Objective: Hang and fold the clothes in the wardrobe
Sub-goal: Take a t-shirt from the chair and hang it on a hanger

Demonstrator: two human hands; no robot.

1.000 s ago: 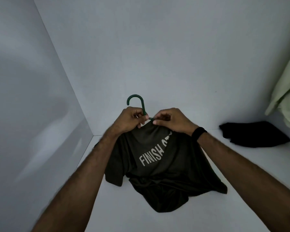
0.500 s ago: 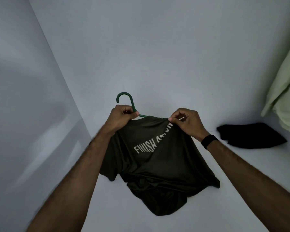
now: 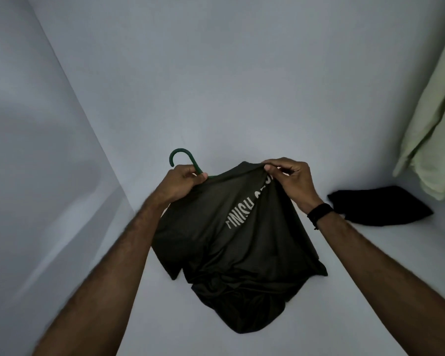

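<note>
Setting: You are looking into a pale grey-white wardrobe compartment, with a side wall on your left, a back wall ahead, and a flat white shelf floor below your arms.

T-shirt: The dark olive t-shirt sits in the middle of the view, its upper part lifted between your hands while its lower hem lies bunched on the shelf floor. Pale printed lettering runs up its front, partly folded out of sight.

Hanger: The green hanger is inside the shirt's neck; only its curved hook and a short run of its stem show, sticking up to the left of the collar.

Left hand: Your left hand is curled tightly around the base of the hook together with the collar fabric, thumb pressed against the stem.

Right hand: Your right hand pinches the shirt's shoulder edge between thumb and fingers, pulling the cloth up and to the right. A black wristband circles that wrist.

Other clothes: A black garment lies crumpled on the shelf floor to your right, well apart from the shirt. A light green garment hangs at the right edge, its lower end just above the black one.
</note>
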